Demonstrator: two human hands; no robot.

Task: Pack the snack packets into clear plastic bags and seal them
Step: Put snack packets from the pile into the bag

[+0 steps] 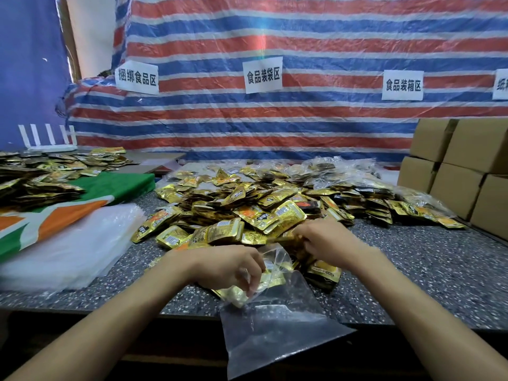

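A big heap of gold snack packets covers the middle of the speckled table. A clear plastic bag hangs over the table's front edge, its mouth up near my hands. My left hand pinches the bag's mouth, with gold packets under its fingers at the opening. Just beyond the bag, my right hand grips a few gold packets at the near edge of the heap. A dark-and-gold packet lies beside the bag.
A stack of clear plastic bags lies at the left on a green, orange and white cloth. Filled clear bags lie behind the heap. Cardboard boxes are stacked at the right. More packets lie far left.
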